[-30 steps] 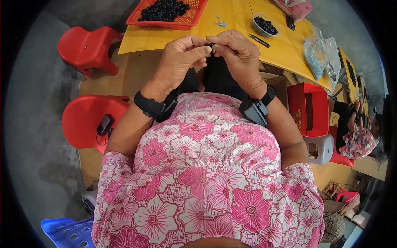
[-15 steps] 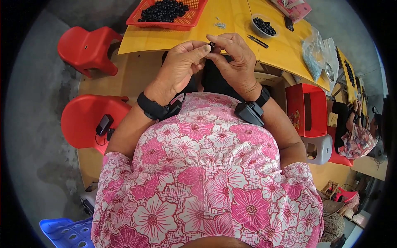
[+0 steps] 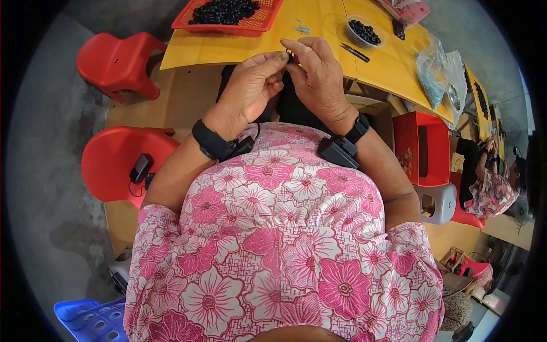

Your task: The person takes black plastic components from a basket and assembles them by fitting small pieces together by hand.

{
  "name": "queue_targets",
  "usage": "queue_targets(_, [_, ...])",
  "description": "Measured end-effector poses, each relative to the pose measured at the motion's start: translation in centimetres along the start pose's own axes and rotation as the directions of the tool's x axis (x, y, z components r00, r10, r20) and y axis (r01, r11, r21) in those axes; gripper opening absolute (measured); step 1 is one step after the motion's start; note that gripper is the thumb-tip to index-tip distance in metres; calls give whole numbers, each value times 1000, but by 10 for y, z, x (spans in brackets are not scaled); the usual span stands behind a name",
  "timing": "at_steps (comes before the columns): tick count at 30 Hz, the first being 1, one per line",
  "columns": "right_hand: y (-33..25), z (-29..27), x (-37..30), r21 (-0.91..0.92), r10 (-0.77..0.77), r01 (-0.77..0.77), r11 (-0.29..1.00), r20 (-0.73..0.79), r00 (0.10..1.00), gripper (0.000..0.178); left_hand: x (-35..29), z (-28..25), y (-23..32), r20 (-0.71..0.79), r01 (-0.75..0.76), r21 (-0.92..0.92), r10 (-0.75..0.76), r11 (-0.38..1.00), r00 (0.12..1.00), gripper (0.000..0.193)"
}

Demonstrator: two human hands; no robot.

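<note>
A small black rounded piece sits pinched between my two hands in front of the yellow table's near edge. My left hand grips it from the left between thumb and forefinger, the other fingers curled in. From the right, my right hand closes on it with the thumb, its forefinger bent over the top. Fingers cover most of the piece, so its exact kind does not show. Beyond my hands, a little heap of pale bluish bits lies on the yellow table.
An orange-red basket of black pieces stands at the far left. A clear bowl with similar pieces, black thread snips and a plastic bag of pale blue bits are at right. Red chairs stand left; another person sits far right.
Both hands have shifted slightly up and left in the picture, the black piece staying between them. My right forefinger has moved up over the piece.
</note>
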State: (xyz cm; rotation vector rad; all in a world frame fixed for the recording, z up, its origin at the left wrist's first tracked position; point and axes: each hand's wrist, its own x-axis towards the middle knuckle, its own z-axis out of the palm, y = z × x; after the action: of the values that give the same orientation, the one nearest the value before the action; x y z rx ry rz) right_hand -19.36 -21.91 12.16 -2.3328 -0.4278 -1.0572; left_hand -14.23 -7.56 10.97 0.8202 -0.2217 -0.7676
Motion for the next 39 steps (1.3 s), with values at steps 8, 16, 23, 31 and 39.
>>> queue_targets(8, [7, 3, 2, -67, -39, 43, 997, 65, 997, 43, 4, -1, 0, -80, -33, 54, 38, 998, 996, 12])
queue_targets(16, [5, 1, -1, -111, -92, 103, 989, 101, 991, 42, 0, -6, -1, -81, -91, 244, 114, 965, 990, 17])
queue_targets(23, [2, -11, 4, 251, 51, -77, 965, 108, 993, 29, -5, -7, 0, -54, -158, 338, 187, 928, 981, 18])
queue_targets(31, [7, -17, 7, 633, 269, -394, 667, 288, 919, 16, -13, -2, 3, 68, -304, 570, 325, 763, 943, 15])
queue_targets(39, [10, -20, 6, 704, 354, -553, 446, 429, 831, 15, -19, 8, 7, 125, -382, 646, 402, 661, 907, 10])
